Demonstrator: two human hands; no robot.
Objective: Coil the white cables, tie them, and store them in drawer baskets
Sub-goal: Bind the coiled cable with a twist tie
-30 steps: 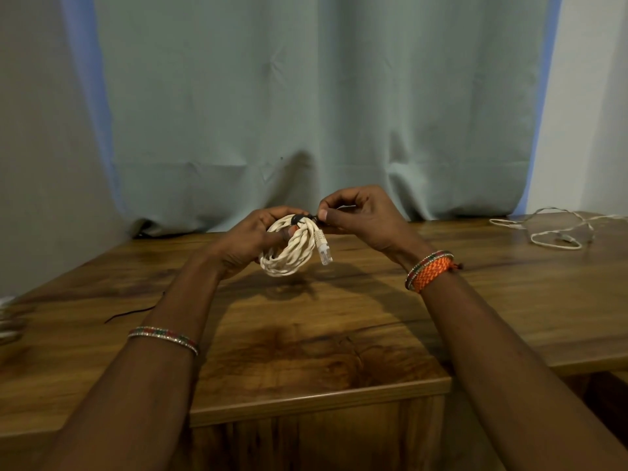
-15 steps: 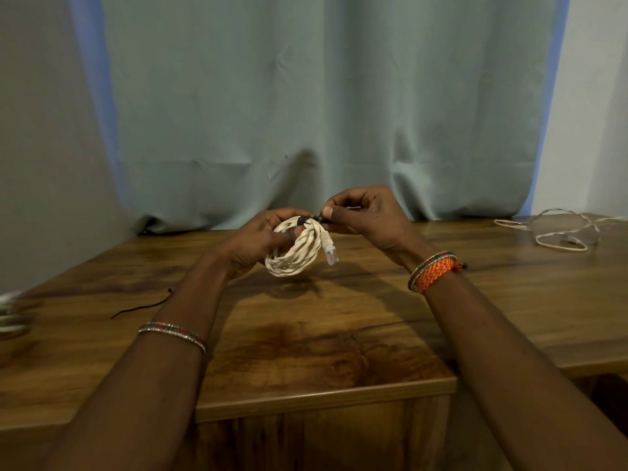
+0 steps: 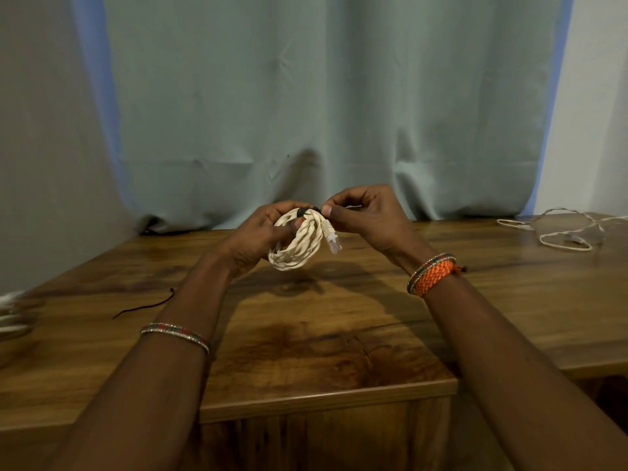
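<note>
A coiled white cable [image 3: 299, 248] with a clear plug hanging at its right side is held above the wooden table [image 3: 339, 317]. My left hand [image 3: 253, 237] grips the coil from the left, fingers curled round the loops. A thin black tie [image 3: 306, 211] wraps the top of the coil. My right hand [image 3: 365, 217] pinches the end of that tie between thumb and forefinger, right beside the coil's top.
A loose white cable [image 3: 557, 232] lies uncoiled at the table's far right. A spare black tie [image 3: 146, 305] lies on the table left of my left forearm. Blurred white cables [image 3: 10, 314] show at the left edge. A grey-green curtain hangs behind.
The hands and coil stay almost still; the coil has tilted slightly and the view has shifted a little to the left.
</note>
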